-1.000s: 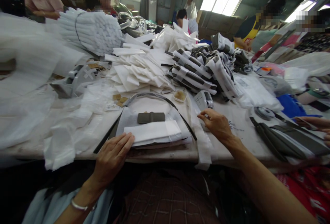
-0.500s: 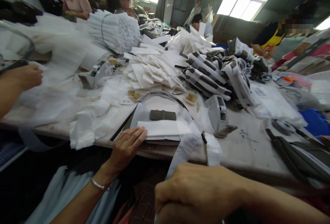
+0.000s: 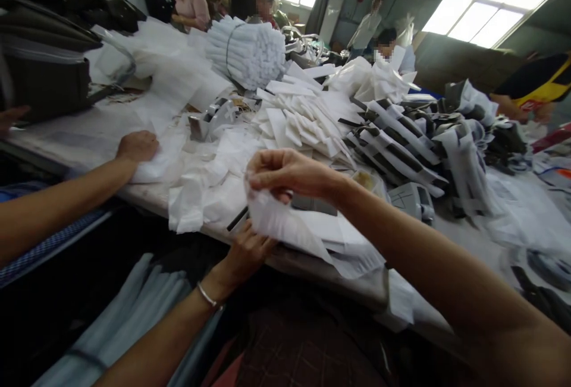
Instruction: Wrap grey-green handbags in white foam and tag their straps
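Observation:
My right hand (image 3: 279,174) is closed on the end of a thin translucent white strip (image 3: 292,223), holding it above the table. From there the strip slants down to the right over a folded white sheet (image 3: 319,225). At the table's front edge, my left hand (image 3: 252,247), with a bracelet at its wrist, rests at the left end of the folded piece, its fingertips partly hidden by the strip. Behind my right hand, a dark flat piece (image 3: 314,203) shows in part.
A grey tape dispenser (image 3: 413,201) stands right of my forearm. Behind are a pile of white pieces (image 3: 307,125), wrapped dark straps (image 3: 397,143) and a tied foam bundle (image 3: 245,51). Another person's hand (image 3: 137,146) presses on the table at left; more people are beyond.
My right hand has risen from the lower front to above the folded piece, bringing the strip across it. The view has swung left, and the other person's hand at left is now on the table.

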`<state>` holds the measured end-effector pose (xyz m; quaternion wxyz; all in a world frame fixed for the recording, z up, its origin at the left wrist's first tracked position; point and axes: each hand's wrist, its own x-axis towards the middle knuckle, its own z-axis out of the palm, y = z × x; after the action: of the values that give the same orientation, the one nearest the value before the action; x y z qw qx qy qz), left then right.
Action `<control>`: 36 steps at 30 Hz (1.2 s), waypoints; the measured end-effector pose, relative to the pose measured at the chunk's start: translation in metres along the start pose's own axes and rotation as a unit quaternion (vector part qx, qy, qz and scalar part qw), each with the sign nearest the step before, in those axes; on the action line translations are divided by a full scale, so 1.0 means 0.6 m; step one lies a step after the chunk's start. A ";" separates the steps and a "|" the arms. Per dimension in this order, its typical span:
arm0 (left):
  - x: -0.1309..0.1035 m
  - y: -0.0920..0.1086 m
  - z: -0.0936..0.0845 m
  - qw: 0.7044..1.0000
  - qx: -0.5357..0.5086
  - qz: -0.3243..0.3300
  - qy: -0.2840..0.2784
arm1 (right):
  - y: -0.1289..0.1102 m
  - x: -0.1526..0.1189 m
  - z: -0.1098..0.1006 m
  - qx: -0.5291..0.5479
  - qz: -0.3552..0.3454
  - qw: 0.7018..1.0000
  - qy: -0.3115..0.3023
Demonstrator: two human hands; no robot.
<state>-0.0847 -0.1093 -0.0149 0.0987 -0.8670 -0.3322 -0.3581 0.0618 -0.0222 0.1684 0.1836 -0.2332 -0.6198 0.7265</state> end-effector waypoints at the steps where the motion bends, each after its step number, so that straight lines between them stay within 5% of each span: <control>1: 0.002 0.001 -0.003 1.000 -0.003 0.003 0.017 | 0.005 0.008 -0.041 -0.046 -0.001 0.995 0.086; 3: 0.008 0.003 -0.008 0.999 -0.009 0.014 0.032 | 0.029 0.020 -0.112 -0.102 0.033 0.956 0.273; 5: 0.012 0.004 -0.012 0.999 -0.012 0.016 0.041 | 0.061 0.020 -0.163 -0.106 0.065 0.909 0.397; 9: 0.015 0.004 -0.014 0.999 -0.020 0.013 0.035 | 0.100 -0.016 -0.206 -0.213 0.106 0.858 0.454; 12: 0.013 0.004 -0.014 0.999 -0.022 0.009 0.030 | 0.090 -0.079 -0.214 -0.400 0.114 0.802 0.430; 17: 0.012 0.004 -0.015 0.999 -0.027 0.008 0.020 | 0.050 -0.219 -0.190 -0.434 0.229 0.847 0.204; 20: 0.012 0.004 -0.014 0.999 -0.027 0.007 0.022 | 0.048 -0.266 -0.147 -0.474 0.282 0.826 0.122; 23: 0.012 0.003 -0.012 0.999 -0.026 0.009 0.022 | 0.053 -0.261 -0.105 -0.517 0.241 0.812 0.124; 28: 0.013 0.005 -0.014 1.000 -0.017 0.010 0.023 | 0.042 -0.203 -0.069 -0.419 0.242 0.856 0.183; 30: 0.014 0.006 -0.014 0.999 -0.012 0.011 0.027 | 0.036 -0.191 -0.058 -0.421 0.261 0.852 0.171; 34: 0.013 0.006 -0.013 0.999 -0.003 0.010 0.030 | 0.046 -0.201 -0.026 -0.593 0.250 0.758 0.107; 36: 0.012 0.007 -0.011 1.000 -0.002 0.010 0.029 | 0.059 -0.211 -0.010 -0.646 0.223 0.717 0.133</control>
<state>-0.0821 -0.1114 -0.0047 0.1102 -0.8598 -0.3199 -0.3825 0.1704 -0.0933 0.1469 -0.0989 -0.5209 -0.8378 0.1306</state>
